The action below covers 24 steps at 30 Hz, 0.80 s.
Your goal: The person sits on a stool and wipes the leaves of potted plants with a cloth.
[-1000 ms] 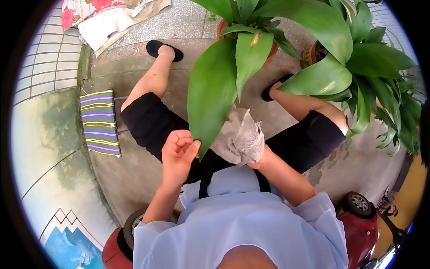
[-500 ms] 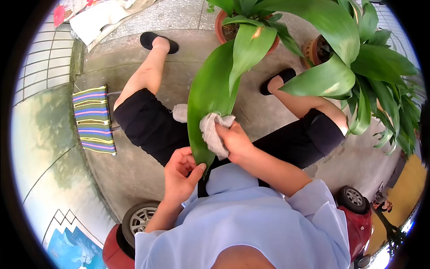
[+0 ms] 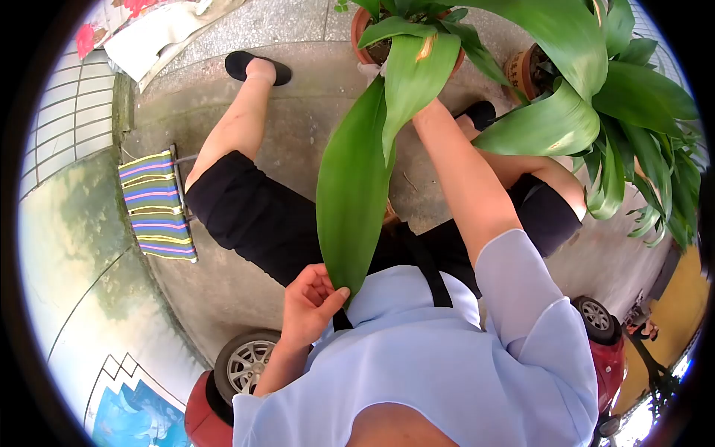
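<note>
My left hand pinches the pointed tip of a long green leaf between thumb and fingers, near my waist. The leaf stretches away from me towards a potted plant in a terracotta pot. My right hand reaches out to the far end of this leaf, its fingers mostly hidden behind a second, drooping leaf. A small pale piece of cloth shows at the leaf's base, beside the pot rim.
Another potted plant in a brown pot spreads broad leaves at the right. A striped folding stool stands at the left by a painted wall. Red vehicles with wheels are behind me on both sides.
My right hand has moved away from me along the leaf, from near its tip to its base by the pot, taking the cloth. My left hand still pinches the tip.
</note>
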{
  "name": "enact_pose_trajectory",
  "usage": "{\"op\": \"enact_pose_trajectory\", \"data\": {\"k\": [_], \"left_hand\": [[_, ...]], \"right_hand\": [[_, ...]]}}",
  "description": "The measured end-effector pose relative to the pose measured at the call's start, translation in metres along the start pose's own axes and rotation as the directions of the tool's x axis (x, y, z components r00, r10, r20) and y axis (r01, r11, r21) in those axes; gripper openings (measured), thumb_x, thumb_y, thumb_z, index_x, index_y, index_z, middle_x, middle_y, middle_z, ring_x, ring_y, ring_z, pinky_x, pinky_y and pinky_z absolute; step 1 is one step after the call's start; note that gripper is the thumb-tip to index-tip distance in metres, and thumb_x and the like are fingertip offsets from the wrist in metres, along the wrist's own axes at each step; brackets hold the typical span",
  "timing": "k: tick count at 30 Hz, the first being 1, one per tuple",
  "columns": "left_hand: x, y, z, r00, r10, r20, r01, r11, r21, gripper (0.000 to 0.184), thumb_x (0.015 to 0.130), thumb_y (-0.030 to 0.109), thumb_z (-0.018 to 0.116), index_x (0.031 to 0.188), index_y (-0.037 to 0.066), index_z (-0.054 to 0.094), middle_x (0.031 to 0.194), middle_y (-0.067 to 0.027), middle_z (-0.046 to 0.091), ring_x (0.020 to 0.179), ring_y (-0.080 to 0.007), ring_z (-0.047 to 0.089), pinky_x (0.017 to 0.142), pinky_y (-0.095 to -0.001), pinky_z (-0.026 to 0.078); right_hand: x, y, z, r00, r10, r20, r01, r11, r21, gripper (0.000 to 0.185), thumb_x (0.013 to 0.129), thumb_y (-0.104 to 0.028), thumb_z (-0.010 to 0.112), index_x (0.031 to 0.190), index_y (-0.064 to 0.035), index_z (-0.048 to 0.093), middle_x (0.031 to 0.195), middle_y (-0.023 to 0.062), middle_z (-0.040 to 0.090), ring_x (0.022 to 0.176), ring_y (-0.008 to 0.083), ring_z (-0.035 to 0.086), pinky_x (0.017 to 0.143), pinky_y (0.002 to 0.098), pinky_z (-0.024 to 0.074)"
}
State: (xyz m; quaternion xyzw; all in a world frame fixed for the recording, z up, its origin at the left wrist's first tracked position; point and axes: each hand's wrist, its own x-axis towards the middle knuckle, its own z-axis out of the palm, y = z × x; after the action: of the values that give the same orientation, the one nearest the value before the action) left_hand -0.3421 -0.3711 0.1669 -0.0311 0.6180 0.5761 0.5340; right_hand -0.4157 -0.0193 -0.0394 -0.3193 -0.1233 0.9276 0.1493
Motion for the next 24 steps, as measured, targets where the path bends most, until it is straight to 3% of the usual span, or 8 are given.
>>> {"op": "enact_pose_trajectory", "data": {"k": [3, 7, 10, 15, 17, 19, 21, 24], "left_hand": [[-0.001, 0.003, 0.003, 0.997, -0.077, 0.020, 0.078, 0.997, -0.025, 0.028, 0.083, -0.011, 0.059, 0.110, -0.004, 0.053, 0.091, -0.0054, 0.062, 0.080, -0.0075, 0.058, 0.071, -0.0205, 0.047], [0.000, -0.004, 0.003, 0.999, -0.042, -0.035, 0.040, 0.998, -0.055, 0.028, 0.083, -0.011, 0.058, 0.110, -0.005, 0.053, 0.092, -0.0056, 0.062, 0.081, -0.0079, 0.058, 0.073, -0.0213, 0.047], [-0.002, -0.006, 0.004, 0.999, -0.036, -0.026, 0.035, 0.998, -0.043, 0.027, 0.084, -0.011, 0.058, 0.109, -0.005, 0.053, 0.092, -0.0055, 0.062, 0.082, -0.0081, 0.058, 0.073, -0.0214, 0.047], [-0.004, -0.011, 0.011, 1.000, -0.025, -0.012, 0.024, 0.999, -0.046, 0.025, 0.084, -0.009, 0.059, 0.109, -0.004, 0.053, 0.091, -0.0055, 0.063, 0.078, -0.0077, 0.057, 0.067, -0.0204, 0.046], [-0.006, -0.014, 0.013, 0.999, -0.009, -0.046, 0.008, 1.000, -0.022, 0.026, 0.084, -0.009, 0.059, 0.109, -0.004, 0.053, 0.091, -0.0057, 0.063, 0.076, -0.0077, 0.057, 0.064, -0.0202, 0.045], [-0.007, -0.014, 0.015, 0.996, 0.020, -0.083, -0.021, 1.000, -0.019, 0.026, 0.084, -0.008, 0.059, 0.109, -0.004, 0.053, 0.091, -0.0061, 0.063, 0.076, -0.0078, 0.057, 0.062, -0.0201, 0.045], [-0.008, -0.014, 0.016, 0.990, 0.063, -0.130, -0.069, 0.997, -0.038, 0.027, 0.084, -0.008, 0.059, 0.110, -0.004, 0.053, 0.091, -0.0066, 0.064, 0.075, -0.0079, 0.058, 0.061, -0.0200, 0.044], [-0.013, -0.012, 0.018, 0.980, 0.154, -0.124, -0.160, 0.986, -0.047, 0.028, 0.083, -0.004, 0.060, 0.110, -0.002, 0.054, 0.091, -0.0063, 0.065, 0.072, -0.0079, 0.058, 0.061, -0.0199, 0.045]], "right_hand": [[-0.001, 0.002, 0.009, 1.000, 0.002, 0.004, -0.002, 1.000, -0.019, 0.013, 0.091, -0.018, 0.058, 0.091, -0.0050, 0.059, 0.084, 0.0048, 0.062, 0.070, 0.0181, 0.060, 0.062, 0.0338, 0.0547], [-0.044, 0.018, 0.010, 0.995, 0.041, -0.095, -0.059, 0.980, -0.188, 0.013, 0.091, -0.018, 0.057, 0.089, -0.0053, 0.058, 0.082, 0.0040, 0.060, 0.068, 0.0172, 0.058, 0.062, 0.0329, 0.0540], [-0.089, 0.036, 0.015, 0.980, 0.063, -0.191, -0.128, 0.927, -0.351, 0.015, 0.091, -0.018, 0.057, 0.097, -0.0039, 0.059, 0.090, 0.0055, 0.063, 0.077, 0.0183, 0.062, 0.068, 0.0348, 0.0548], [-0.171, 0.074, 0.030, 0.944, 0.081, -0.320, -0.174, 0.946, -0.275, 0.023, 0.089, -0.010, 0.057, 0.110, 0.0000, 0.059, 0.101, 0.0104, 0.066, 0.085, 0.0208, 0.066, 0.072, 0.0352, 0.0543], [-0.199, 0.087, 0.038, 0.936, 0.139, -0.324, -0.229, 0.938, -0.260, 0.023, 0.087, -0.012, 0.062, 0.107, 0.0002, 0.062, 0.095, 0.0097, 0.068, 0.082, 0.0203, 0.066, 0.073, 0.0335, 0.0535], [-0.224, 0.096, 0.041, 0.920, 0.208, -0.331, -0.330, 0.867, -0.373, 0.025, 0.090, -0.011, 0.058, 0.113, -0.0019, 0.058, 0.103, 0.0085, 0.065, 0.092, 0.0188, 0.064, 0.079, 0.0335, 0.0529], [-0.249, 0.101, 0.050, 0.939, 0.220, -0.266, -0.299, 0.904, -0.307, 0.022, 0.088, -0.012, 0.063, 0.105, 0.0015, 0.063, 0.096, 0.0099, 0.068, 0.084, 0.0184, 0.066, 0.073, 0.0318, 0.0529], [-0.274, 0.095, 0.057, 0.942, 0.246, -0.227, -0.320, 0.862, -0.392, 0.023, 0.088, -0.013, 0.063, 0.105, 0.0023, 0.062, 0.097, 0.0094, 0.067, 0.085, 0.0174, 0.065, 0.074, 0.0316, 0.0526]]}}
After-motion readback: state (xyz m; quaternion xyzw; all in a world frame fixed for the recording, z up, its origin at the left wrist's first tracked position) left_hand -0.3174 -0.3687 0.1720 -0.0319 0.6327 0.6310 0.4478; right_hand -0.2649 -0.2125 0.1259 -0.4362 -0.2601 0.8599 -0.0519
